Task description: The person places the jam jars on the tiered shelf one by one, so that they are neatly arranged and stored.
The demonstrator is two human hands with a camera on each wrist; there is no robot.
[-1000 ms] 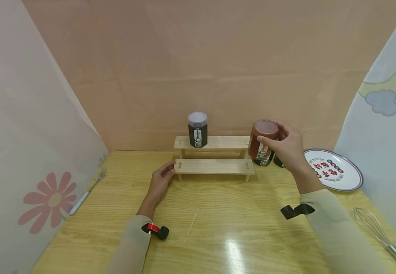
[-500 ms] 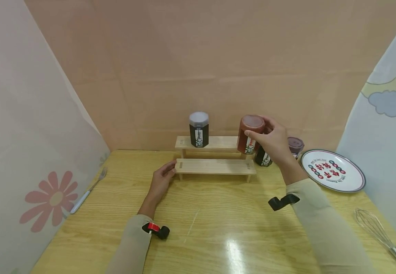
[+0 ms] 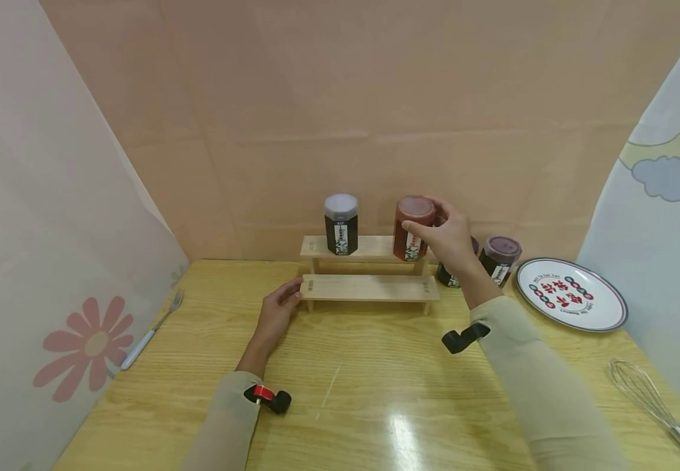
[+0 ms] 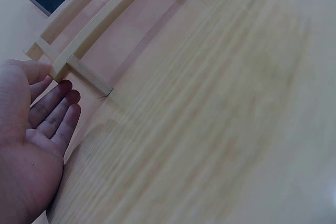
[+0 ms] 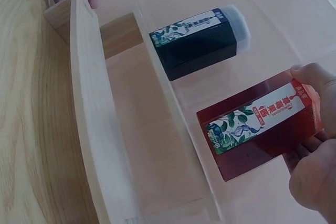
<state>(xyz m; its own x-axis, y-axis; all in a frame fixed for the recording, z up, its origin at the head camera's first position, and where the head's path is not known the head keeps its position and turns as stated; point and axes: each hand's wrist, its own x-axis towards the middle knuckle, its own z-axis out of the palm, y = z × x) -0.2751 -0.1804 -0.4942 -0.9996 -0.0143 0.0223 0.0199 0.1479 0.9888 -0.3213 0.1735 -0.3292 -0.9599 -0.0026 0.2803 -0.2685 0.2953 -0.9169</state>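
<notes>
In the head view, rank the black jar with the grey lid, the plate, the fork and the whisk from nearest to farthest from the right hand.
From the right hand:
1. Black jar with the grey lid, upper shelf, to its left.
2. Plate, on the table to its right.
3. Whisk, near right corner.
4. Fork, far left edge.

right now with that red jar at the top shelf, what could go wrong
The right hand grips the red jar near the top step's right end on the wooden rack; set too far right, it might tip off. Swinging left, it could knock the black jar.
</notes>
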